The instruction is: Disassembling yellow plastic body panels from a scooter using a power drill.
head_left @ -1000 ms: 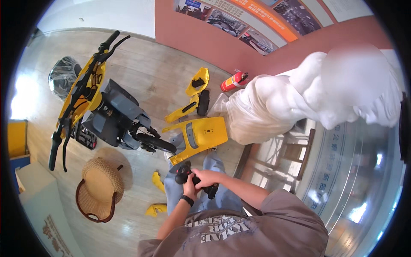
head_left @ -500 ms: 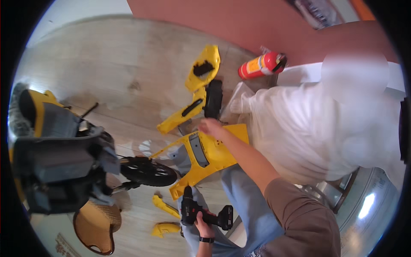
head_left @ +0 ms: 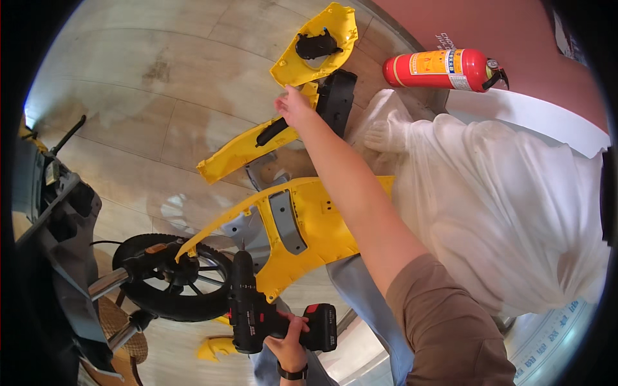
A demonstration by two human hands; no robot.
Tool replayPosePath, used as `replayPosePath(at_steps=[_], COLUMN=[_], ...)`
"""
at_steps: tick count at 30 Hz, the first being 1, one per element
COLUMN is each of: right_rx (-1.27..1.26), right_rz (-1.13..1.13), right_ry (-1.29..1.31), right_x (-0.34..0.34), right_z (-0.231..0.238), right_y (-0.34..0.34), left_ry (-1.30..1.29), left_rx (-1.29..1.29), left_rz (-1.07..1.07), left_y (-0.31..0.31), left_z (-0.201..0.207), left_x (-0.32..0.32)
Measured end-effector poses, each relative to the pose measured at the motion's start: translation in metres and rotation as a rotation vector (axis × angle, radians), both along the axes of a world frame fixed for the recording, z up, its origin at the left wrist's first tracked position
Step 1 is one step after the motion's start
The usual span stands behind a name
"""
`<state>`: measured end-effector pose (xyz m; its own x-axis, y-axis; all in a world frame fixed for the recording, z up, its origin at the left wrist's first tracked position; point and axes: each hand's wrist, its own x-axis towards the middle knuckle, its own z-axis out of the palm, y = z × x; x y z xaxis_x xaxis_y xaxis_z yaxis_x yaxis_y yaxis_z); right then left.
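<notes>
Left hand (head_left: 290, 349) gripping black cordless drill (head_left: 246, 315) by handle; likely heavy, rigid. Right hand (head_left: 296, 106) part-curled over upper end of long yellow panel (head_left: 232, 155) on floor (head_left: 129, 122), can't tell if gripping; probably light, stiff, slick: take edges.

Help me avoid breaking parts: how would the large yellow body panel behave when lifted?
The large yellow body panel looks like thin moulded plastic, so probably light for its size. Its broad section should stay fairly stiff, but the slender strip pointing toward the black wheel might flex.
</notes>
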<state>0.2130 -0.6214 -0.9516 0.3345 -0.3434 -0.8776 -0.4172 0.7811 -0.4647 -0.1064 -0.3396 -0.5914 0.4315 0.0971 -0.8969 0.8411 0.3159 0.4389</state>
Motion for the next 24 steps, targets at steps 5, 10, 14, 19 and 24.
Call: replayPosePath(at_steps=[5,10,14,19,24], right_rx=[-0.003,0.015,-0.033,-0.180,-0.555], right_rz=[-0.038,-0.050,0.008,0.323,0.492], right_ry=[0.056,-0.019,0.072,0.255,0.517], right_x=[0.015,0.024,0.008,0.013,0.003], right_z=[-0.008,-0.005,-0.016,-0.008,-0.007], right_y=[-0.010,0.008,-0.019,-0.004,0.007], left_ry=[-0.004,0.029,0.103,0.097,0.126], left_rx=[-0.008,0.065,0.056,0.048,-0.014], left_rz=[-0.006,-0.075,-0.074,-0.037,-0.082], left_y=[-0.006,0.004,0.000,0.007,0.013], left_z=[0.002,0.006,0.002,0.004,0.001], left_x=[0.014,0.020,0.030,0.030,0.025])
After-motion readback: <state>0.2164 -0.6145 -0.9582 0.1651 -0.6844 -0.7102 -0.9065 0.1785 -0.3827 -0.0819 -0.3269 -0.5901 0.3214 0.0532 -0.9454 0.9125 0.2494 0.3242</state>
